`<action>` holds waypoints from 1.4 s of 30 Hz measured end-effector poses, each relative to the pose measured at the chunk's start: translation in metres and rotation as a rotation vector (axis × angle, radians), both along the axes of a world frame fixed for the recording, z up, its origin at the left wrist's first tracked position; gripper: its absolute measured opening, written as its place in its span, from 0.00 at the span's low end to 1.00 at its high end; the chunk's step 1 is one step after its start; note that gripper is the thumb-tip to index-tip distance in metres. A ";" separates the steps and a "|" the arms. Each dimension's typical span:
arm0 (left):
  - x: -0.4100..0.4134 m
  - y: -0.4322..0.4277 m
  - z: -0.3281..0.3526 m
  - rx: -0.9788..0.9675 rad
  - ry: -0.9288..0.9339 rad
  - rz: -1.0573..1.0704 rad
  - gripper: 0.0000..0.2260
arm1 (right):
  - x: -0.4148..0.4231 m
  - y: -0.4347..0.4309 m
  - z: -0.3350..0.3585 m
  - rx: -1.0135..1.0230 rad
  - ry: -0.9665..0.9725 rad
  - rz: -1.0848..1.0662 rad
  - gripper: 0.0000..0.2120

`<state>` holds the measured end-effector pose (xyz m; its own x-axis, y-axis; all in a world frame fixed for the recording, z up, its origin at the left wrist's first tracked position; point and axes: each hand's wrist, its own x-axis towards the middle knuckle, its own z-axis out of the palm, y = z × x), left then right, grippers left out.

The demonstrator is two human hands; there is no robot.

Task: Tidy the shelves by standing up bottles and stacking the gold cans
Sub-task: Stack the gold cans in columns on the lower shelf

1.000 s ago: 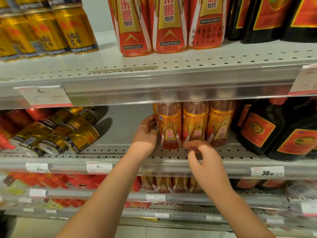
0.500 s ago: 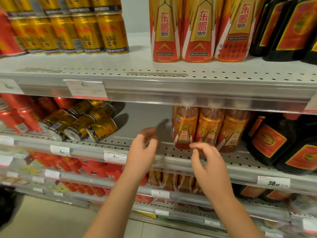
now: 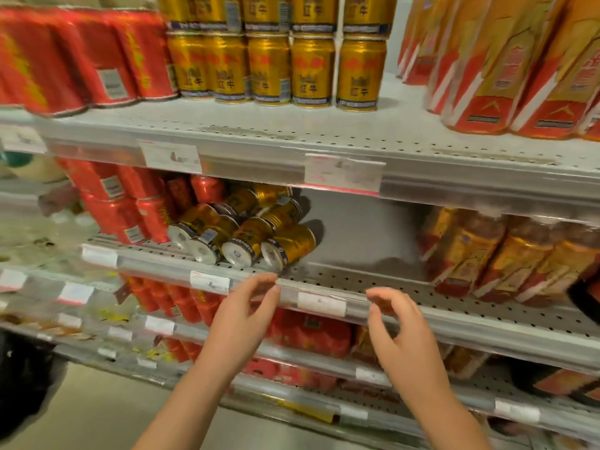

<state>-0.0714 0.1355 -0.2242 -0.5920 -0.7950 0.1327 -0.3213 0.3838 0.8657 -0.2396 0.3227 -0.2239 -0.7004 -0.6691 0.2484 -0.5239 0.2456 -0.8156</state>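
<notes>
Several gold cans (image 3: 246,232) lie on their sides in a heap on the middle shelf (image 3: 357,284), their ends facing me. Orange bottles (image 3: 493,254) stand upright at the right of that shelf. My left hand (image 3: 242,319) hovers in front of the shelf edge, just below and right of the fallen cans, with relaxed fingers and nothing in it. Level with it and further right, my right hand (image 3: 402,336) is also empty, its fingers loosely curved. More gold cans (image 3: 276,66) stand stacked in two tiers on the top shelf.
Red cans (image 3: 123,206) stand left of the fallen cans, and red packs (image 3: 74,56) sit at the top left. Tall orange bottles (image 3: 506,66) fill the top right. A bare stretch of shelf lies between the fallen cans and the bottles. Lower shelves (image 3: 308,332) hold red packs.
Both hands have come away from the orange bottles and moved left along the shelf edge toward the fallen gold cans. The view has swung left.
</notes>
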 end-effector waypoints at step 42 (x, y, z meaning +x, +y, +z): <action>-0.066 -0.145 0.034 -0.737 -0.812 -0.196 0.36 | -0.033 -0.166 -0.002 0.153 -0.167 -0.011 0.37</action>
